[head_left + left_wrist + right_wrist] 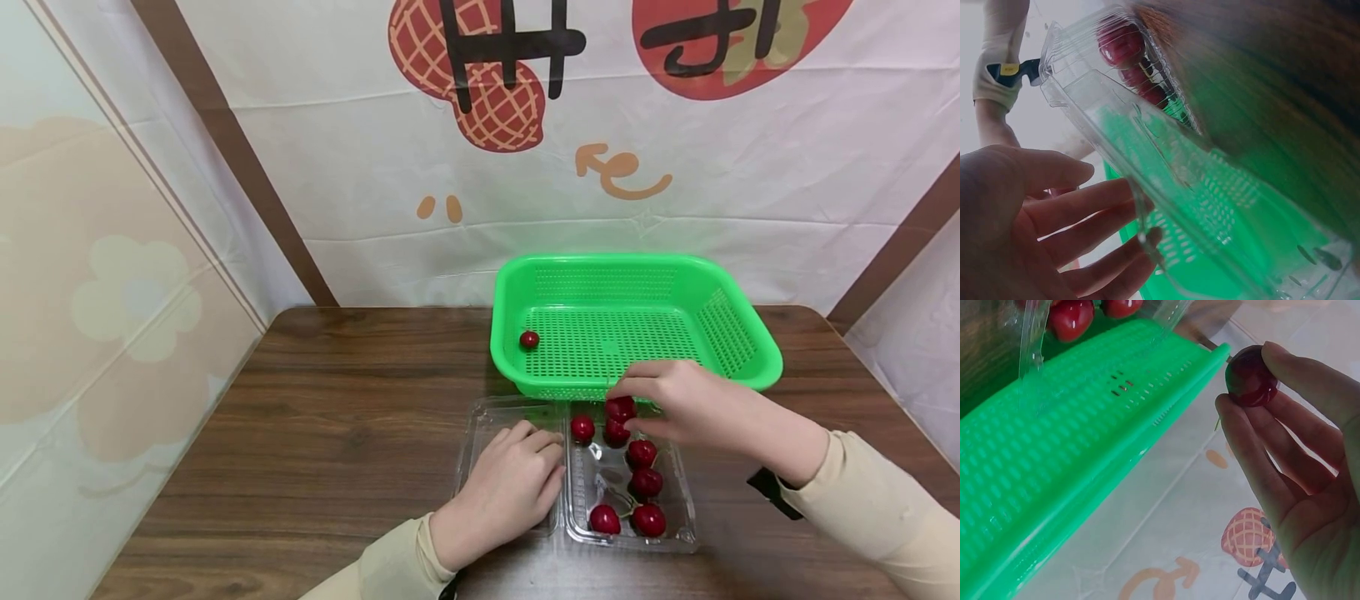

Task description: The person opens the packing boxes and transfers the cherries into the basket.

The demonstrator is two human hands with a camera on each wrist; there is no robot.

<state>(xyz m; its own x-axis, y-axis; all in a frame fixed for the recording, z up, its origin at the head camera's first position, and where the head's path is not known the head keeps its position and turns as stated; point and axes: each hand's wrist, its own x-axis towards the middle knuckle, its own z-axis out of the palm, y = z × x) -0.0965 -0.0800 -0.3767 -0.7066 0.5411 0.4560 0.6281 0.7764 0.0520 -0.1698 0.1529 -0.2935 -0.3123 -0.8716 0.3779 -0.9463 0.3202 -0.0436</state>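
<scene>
The right hand (686,404) pinches a cherry (1251,376) at the clear clamshell's (630,543) far edge; probably light, slippery and easily bruised, it suits a gentle side grip. The left hand (506,483), fingers loose, touches the lid (491,417). Perhaps six more cherries (646,482) sit in the clamshell, one single cherry (529,339) in the green basket (603,283) near the desk's (360,400) far edge.

- The left hand (1016,231) is at the lower left; some of its fingertips touch the edge of a clear plastic container (1147,144).
- At least 2 red cherries (1121,45) are seen through the plastic, near the top.
- A green basket (1154,284) shows, partly through the plastic.
- A brown table (1279,87) fills the upper right.
- At the upper left, a pale sleeve (994,87) has a black strap (1007,74).
</scene>
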